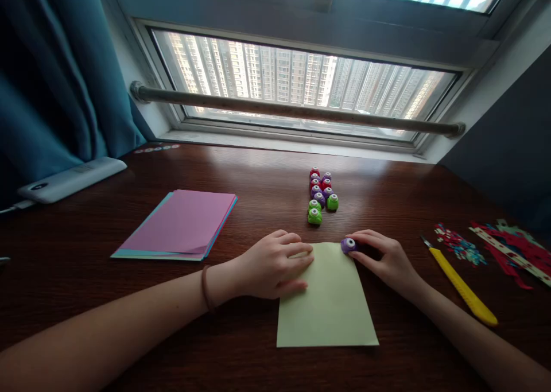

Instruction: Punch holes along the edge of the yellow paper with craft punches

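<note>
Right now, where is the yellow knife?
The yellow knife lies on the table's right side, between the right hand and the paper scraps.

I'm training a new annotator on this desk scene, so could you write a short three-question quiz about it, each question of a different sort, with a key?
1. True or false: the left hand rests flat on the pale green sheet.
2. Which thing do the right hand fingers hold at the sheet's top edge?
A. the yellow knife
B. a purple punch
C. the white remote
3. Fill in: the stack of coloured paper, pink on top, lies to the ____ of the left hand.

Key: 1 true; 2 B; 3 left.
</note>
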Action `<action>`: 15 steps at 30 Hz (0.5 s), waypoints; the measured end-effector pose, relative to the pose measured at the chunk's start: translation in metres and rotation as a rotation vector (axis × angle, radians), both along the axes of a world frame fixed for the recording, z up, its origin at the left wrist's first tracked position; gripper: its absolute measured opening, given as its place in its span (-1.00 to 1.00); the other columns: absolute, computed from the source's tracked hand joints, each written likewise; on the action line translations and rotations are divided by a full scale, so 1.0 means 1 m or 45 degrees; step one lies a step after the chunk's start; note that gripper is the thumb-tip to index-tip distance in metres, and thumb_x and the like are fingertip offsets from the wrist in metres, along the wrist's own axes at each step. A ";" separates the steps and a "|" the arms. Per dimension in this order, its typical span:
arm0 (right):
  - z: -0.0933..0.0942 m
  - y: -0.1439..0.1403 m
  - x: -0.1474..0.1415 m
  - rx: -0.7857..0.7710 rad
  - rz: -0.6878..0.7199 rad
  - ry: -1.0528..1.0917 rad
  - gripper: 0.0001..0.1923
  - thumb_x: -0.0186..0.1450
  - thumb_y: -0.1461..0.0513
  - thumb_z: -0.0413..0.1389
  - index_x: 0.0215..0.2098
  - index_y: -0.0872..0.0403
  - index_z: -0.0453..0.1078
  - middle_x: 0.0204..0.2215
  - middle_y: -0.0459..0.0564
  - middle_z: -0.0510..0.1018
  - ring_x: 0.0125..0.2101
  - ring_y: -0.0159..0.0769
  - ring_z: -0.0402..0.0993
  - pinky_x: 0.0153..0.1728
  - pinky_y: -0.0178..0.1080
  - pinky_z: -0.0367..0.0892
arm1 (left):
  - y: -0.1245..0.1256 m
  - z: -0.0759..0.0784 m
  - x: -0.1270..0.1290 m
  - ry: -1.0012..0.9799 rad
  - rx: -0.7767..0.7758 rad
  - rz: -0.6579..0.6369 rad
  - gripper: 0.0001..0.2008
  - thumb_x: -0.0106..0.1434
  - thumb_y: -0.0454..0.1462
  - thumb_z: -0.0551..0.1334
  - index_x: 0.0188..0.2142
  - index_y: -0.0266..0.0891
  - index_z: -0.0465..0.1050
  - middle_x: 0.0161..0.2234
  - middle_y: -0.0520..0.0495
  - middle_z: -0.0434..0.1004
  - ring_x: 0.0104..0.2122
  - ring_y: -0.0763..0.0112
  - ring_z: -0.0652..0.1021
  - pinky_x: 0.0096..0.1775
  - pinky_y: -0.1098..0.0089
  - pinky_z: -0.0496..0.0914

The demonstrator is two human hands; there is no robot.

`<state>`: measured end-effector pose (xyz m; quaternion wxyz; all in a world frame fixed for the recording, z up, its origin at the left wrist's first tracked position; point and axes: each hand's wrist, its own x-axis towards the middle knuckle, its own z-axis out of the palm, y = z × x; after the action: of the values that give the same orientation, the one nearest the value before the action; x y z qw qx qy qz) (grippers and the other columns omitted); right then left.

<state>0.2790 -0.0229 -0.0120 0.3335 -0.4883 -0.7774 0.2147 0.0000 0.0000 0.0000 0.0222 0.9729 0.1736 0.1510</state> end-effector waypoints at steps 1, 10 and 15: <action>0.000 0.000 0.000 -0.002 0.001 0.000 -0.77 0.19 0.21 0.15 -0.17 0.03 0.42 -0.23 -0.01 0.48 -0.21 -0.25 0.41 -0.15 -0.22 0.33 | 0.000 0.000 0.000 -0.002 -0.002 -0.002 -0.60 0.24 -0.06 0.05 -0.01 -0.19 0.28 -0.03 -0.10 0.39 -0.10 0.23 0.38 -0.09 0.23 0.25; -0.002 0.001 0.001 -0.083 -0.018 0.125 -0.70 0.17 0.17 0.16 -0.12 0.06 0.39 -0.18 0.02 0.47 -0.21 -0.22 0.42 -0.18 -0.20 0.38 | -0.001 -0.003 -0.003 -0.031 0.040 -0.001 -0.52 0.26 -0.09 0.04 0.11 -0.24 0.15 0.06 -0.10 0.34 0.02 0.18 0.32 0.02 0.18 0.17; -0.008 0.005 0.005 -0.244 -0.158 0.440 -0.65 0.21 0.07 0.11 -0.11 0.10 0.37 -0.15 0.09 0.48 -0.17 -0.14 0.44 -0.11 -0.10 0.38 | -0.004 0.010 0.005 -0.061 0.089 0.032 -0.45 0.29 -0.13 0.01 0.20 -0.27 -0.07 0.19 -0.09 0.12 0.18 0.25 0.13 0.18 0.18 -0.04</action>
<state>0.2837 -0.0177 -0.0203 0.4265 -0.5207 -0.6531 0.3471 0.0051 -0.0040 0.0104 -0.0097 0.9669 0.1800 0.1806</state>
